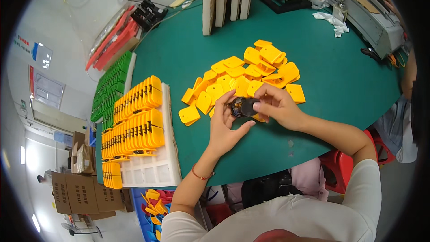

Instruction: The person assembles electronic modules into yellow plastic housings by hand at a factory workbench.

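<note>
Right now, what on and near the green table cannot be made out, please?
In the head view:
Black disc: underside faces away; the right hand partly covers it.
Yellow plastic pieces: the lower ones lie under others.
Blue bin: the picture's lower edge cuts it off; the white sleeve hides part.

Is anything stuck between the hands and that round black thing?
Nothing visible: the right hand holds the round black thing, with the left hand at its edge. The yellow pieces lie on the table, not between.
</note>
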`<state>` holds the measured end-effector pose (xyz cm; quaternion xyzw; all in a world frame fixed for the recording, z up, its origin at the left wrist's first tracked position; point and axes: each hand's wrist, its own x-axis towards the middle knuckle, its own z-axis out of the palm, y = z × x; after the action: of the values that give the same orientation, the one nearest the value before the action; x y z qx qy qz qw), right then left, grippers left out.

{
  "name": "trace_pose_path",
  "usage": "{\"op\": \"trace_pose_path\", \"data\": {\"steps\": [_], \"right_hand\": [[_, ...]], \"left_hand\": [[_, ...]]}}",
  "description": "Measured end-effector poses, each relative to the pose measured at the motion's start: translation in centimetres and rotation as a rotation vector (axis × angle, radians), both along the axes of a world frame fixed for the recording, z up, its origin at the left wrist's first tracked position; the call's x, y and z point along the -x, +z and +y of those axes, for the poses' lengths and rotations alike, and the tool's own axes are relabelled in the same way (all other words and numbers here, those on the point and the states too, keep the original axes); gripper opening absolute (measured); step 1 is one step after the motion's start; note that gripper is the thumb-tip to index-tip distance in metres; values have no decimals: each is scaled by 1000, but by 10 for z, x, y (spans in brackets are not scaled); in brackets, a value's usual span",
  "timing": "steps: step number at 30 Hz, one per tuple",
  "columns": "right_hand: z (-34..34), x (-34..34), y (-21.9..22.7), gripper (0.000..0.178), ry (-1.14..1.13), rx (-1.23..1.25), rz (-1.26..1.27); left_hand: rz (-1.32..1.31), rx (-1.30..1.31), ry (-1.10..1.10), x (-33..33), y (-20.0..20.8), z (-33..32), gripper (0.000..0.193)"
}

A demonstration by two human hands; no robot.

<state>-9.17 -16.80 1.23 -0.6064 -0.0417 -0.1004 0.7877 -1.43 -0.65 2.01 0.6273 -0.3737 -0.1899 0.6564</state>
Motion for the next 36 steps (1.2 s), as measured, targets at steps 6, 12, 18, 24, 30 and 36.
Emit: {"op": "trace_pose_path", "data": {"steps": [6,12,18,24,30,36], "right_hand": [[-12,-4,3,12,48,-118,73],[-14,-6,1,15,6,-49,54],[-13,-5,4,16,-15,14,91],[-14,-4,6,16,-42,66,106],[-13,-4,6,16,-46,77,126],[-14,-4,6,16,-38,90,134]], "left_hand": [[462,190,-184,-10,-2,0,45],[658,181,-143,-13,-8,2,39],[623,169,-155,-13,-11,4,37],[560,145,-180,-12,-12,2,37],[551,114,-176,-11,-11,3,35],[549,103,-169,-11,-11,3,34]]}}
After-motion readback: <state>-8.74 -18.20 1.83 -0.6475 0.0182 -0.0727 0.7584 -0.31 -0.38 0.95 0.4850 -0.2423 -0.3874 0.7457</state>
